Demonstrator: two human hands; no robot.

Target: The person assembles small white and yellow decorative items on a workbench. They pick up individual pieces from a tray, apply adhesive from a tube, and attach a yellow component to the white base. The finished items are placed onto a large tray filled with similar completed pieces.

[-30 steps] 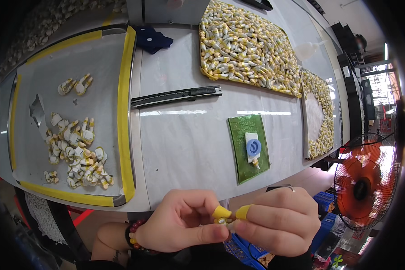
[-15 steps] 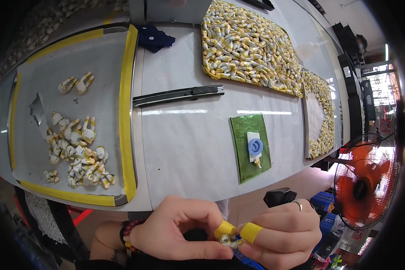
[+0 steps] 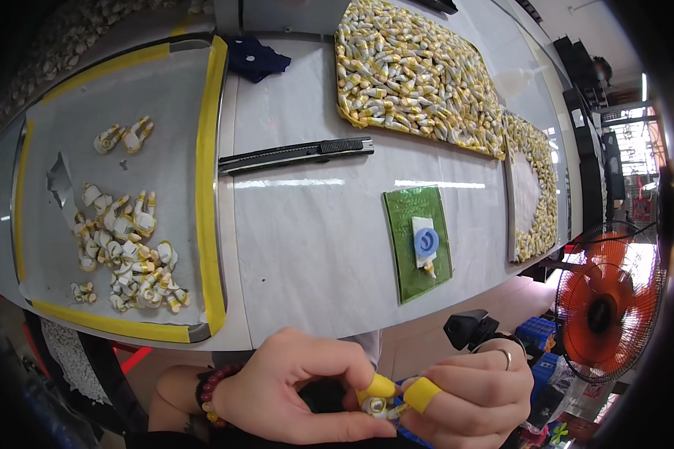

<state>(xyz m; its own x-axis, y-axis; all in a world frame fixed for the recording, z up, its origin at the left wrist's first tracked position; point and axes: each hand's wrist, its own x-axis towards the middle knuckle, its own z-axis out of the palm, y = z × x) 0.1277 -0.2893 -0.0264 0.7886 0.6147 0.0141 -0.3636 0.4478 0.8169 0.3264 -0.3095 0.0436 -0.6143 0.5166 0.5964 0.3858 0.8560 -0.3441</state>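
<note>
Low in front of me, both hands meet around a small white-and-yellow figurine piece (image 3: 377,406) with a round ring-like end facing up. My left hand (image 3: 292,389) pinches it between thumb and forefinger, the forefinger tip wrapped in yellow tape. From the other side, my right hand (image 3: 475,393) is closed at the piece, its fingers curled and one tip also in yellow tape. The fingers cover part of the piece, so its full shape is hidden. Nearest on the table is a green mat (image 3: 404,277), bearing a white block with a blue ring (image 3: 427,243).
At left, a yellow-taped tray (image 3: 211,187) holds several loose white-and-yellow pieces (image 3: 138,262). A black utility knife (image 3: 299,155) lies mid-table. Two trays at the far right hold many similar pieces (image 3: 419,82). An orange fan (image 3: 603,299) stands right; dark blue cloth (image 3: 256,60) lies behind.
My right hand has turned a little, its knuckles shifting, with the taped finger slightly higher. My left hand keeps its pinch on the piece. The table things look unmoved.
</note>
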